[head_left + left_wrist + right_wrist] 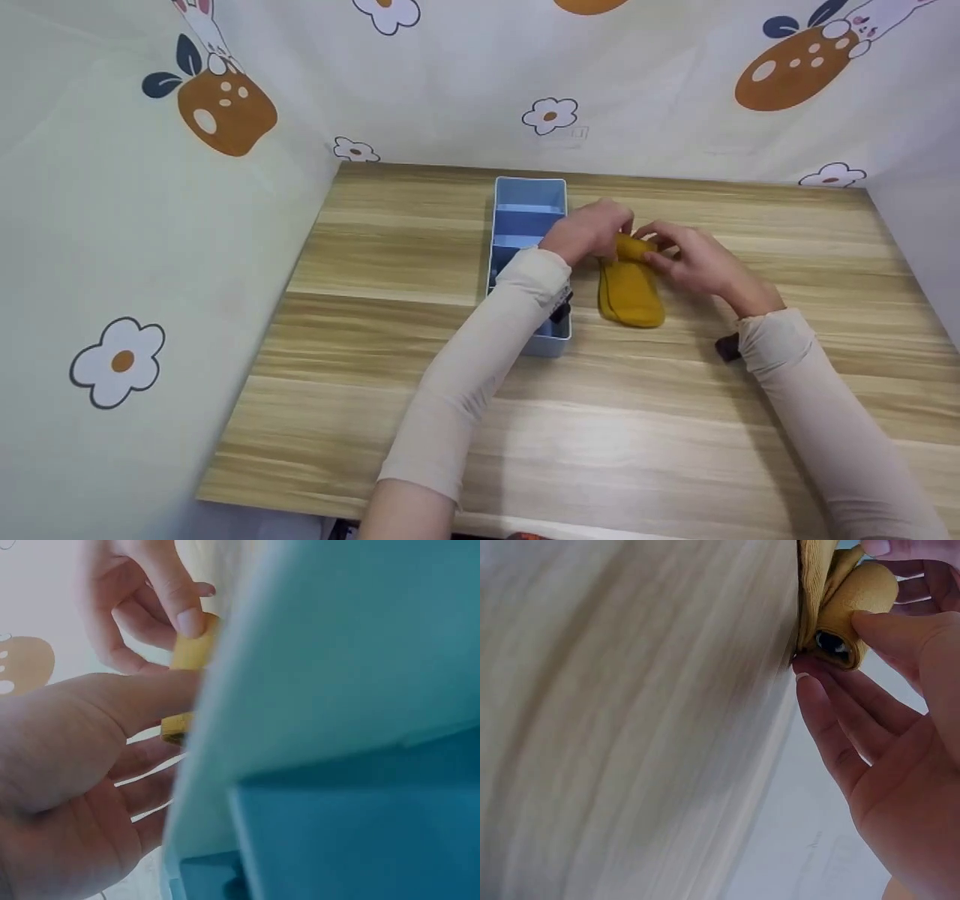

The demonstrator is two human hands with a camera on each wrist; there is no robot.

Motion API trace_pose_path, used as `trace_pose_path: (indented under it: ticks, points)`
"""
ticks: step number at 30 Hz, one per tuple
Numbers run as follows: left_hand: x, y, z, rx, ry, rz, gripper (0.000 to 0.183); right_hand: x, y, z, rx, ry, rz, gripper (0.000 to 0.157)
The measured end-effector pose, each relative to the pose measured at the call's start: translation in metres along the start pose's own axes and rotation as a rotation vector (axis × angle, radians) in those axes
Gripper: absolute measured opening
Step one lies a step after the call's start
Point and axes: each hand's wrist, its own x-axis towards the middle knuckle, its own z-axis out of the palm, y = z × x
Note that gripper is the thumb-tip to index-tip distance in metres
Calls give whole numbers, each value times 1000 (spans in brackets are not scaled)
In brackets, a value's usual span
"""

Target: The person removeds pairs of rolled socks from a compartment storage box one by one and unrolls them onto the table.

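Note:
A pair of mustard-yellow socks point(634, 296) lies on the wooden table, two layers showing along one edge. Its far end is rolled up, and the right wrist view shows the coiled roll point(859, 604) end-on with something dark inside. My left hand point(589, 229) pinches the left side of this roll, the wrist passing over a blue divided box point(547, 346). On the other side, my right hand point(701, 259) holds the roll with the thumb on top and the fingertips behind it. In the left wrist view, the box wall partly hides the left fingers and the socks.
The long box stands just left of the socks, divided into several compartments; the left forearm covers its middle. Patterned cloth walls point(450, 90) border the table point(360, 360) at the back and sides. A dark wrist-worn piece point(727, 347) sits by the right cuff.

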Motion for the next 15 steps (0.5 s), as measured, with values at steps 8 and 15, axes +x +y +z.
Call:
trace_pose_path:
  ticks: [8,15]
  points:
    - [2,-6,3,1,2,3,31,6,1,3,40,-27,-42,32]
    - [4,-6,1,-15,-29,-21,31,8,0,4,46,-23,20,36]
